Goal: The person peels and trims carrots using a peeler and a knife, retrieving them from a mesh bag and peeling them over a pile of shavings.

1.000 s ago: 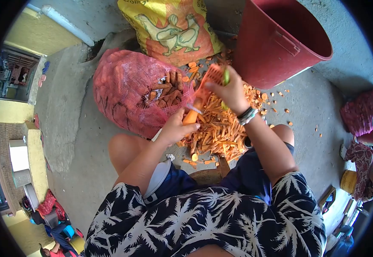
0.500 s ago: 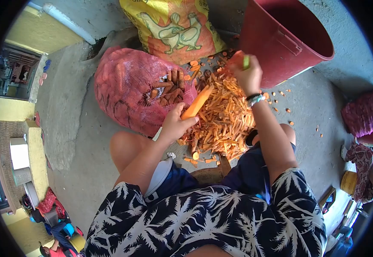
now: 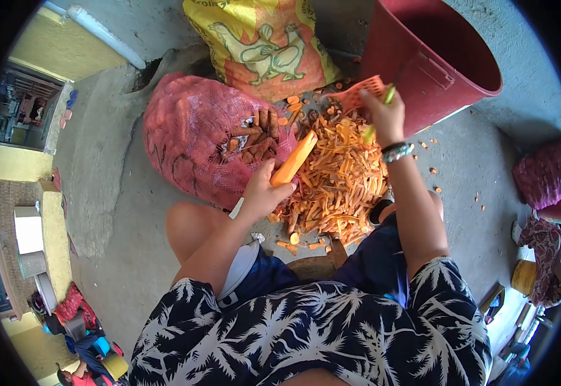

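My left hand [image 3: 263, 192] is closed around the lower end of an orange peeled carrot [image 3: 297, 158], whose tip points up and right. My right hand [image 3: 385, 116] grips a red perforated tool with a green part [image 3: 359, 94], held above and to the right of the carrot. Under both hands lies a heap of orange peelings [image 3: 341, 174]. Left of the heap, a pink mesh sack [image 3: 193, 138] gapes open, with unpeeled brown-orange carrots [image 3: 254, 136] in its mouth.
Behind the heap stand a yellow and orange sack [image 3: 267, 48] and a tall red bin [image 3: 415, 71]. A purple sack [image 3: 541, 170] and a person in patterned clothing [image 3: 541, 248] are at the right. Another person [image 3: 81, 373] is at the lower left.
My right hand has swung right, away from the carrot, with the red tool. The carrot in my left hand now shows more of its length and points up and right.
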The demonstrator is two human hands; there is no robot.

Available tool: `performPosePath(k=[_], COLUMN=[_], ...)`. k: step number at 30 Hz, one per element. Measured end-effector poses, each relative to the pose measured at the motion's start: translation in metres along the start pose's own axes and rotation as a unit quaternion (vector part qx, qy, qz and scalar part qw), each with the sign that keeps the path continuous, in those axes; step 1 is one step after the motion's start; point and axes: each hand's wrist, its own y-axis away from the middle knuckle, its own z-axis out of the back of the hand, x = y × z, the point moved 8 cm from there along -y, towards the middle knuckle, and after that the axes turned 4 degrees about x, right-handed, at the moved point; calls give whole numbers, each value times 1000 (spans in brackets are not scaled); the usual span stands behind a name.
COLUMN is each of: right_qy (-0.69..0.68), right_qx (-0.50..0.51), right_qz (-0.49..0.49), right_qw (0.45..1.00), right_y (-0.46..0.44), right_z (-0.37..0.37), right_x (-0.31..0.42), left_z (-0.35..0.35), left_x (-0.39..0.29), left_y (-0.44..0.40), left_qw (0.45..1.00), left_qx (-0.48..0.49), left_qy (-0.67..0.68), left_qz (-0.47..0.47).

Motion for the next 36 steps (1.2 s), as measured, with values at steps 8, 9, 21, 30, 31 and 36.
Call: performPosePath(k=[8,9,21,30,31,36], right_qy=[-15,27,202,436,368,217], right_qx=[-58,-27,496,390,336,382], right_qz=[-21,4,-16,-51,-9,127], right_qw=[998,999,844,809,867,889], right_y=[-19,-14,98,63,61,100], right_z=[27,21,-85,-62,-61,-76], right_x=[-20,-8,-15,-108,-83,31], left_z=[0,1,13,26,26,26], left_x=[14,13,15,-21,-25,-25], left_y=[0,0,-14,-10,-9,-11], left_qw=[990,990,997,993,991,987], left_qx=[35,33,6,-33,-25,-11], left_qy=[122,124,64,29,13,29], left_qz=[66,65,46,-106,-132,-155])
